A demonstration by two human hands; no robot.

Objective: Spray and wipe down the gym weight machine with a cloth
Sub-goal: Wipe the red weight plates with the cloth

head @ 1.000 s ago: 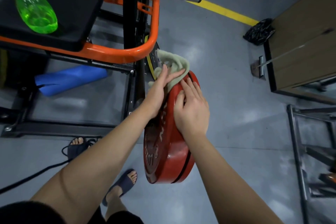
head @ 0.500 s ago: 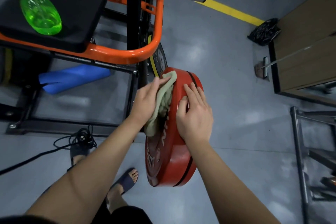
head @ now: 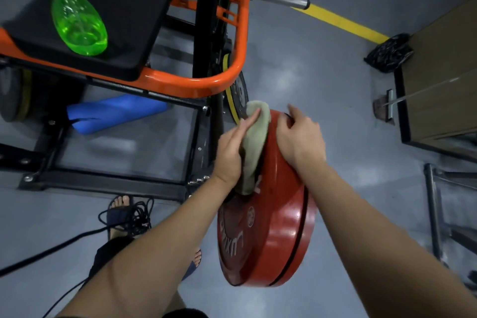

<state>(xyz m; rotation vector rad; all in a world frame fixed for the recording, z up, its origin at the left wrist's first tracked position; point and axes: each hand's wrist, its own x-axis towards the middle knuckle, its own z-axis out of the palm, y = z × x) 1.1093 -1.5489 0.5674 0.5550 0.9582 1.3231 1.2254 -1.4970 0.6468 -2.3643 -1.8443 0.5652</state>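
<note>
A red weight plate (head: 276, 219) stands on edge on the machine's lower peg, its lettered face to the left. My left hand (head: 232, 152) presses a pale green cloth (head: 254, 142) flat against that face near the top. Fingers of my right hand (head: 299, 142) curl over the plate's upper rim and grip it. A green spray bottle (head: 78, 26) with an orange and white trigger lies on the black seat pad (head: 134, 8) of the orange-framed weight machine (head: 206, 82), far left of both hands.
A black and yellow plate (head: 236, 100) sits behind the red one. A blue rolled mat (head: 113, 113) lies under the frame. Black cable (head: 129, 217) coils by my sandalled feet. A wooden cabinet (head: 444, 80) and metal rack (head: 436, 214) stand at right; a chrome bar end (head: 284, 0) juts out.
My left hand has slid the cloth down the plate's face and back up toward the top. My right hand moved from lying flat on the rim to curling over the upper edge.
</note>
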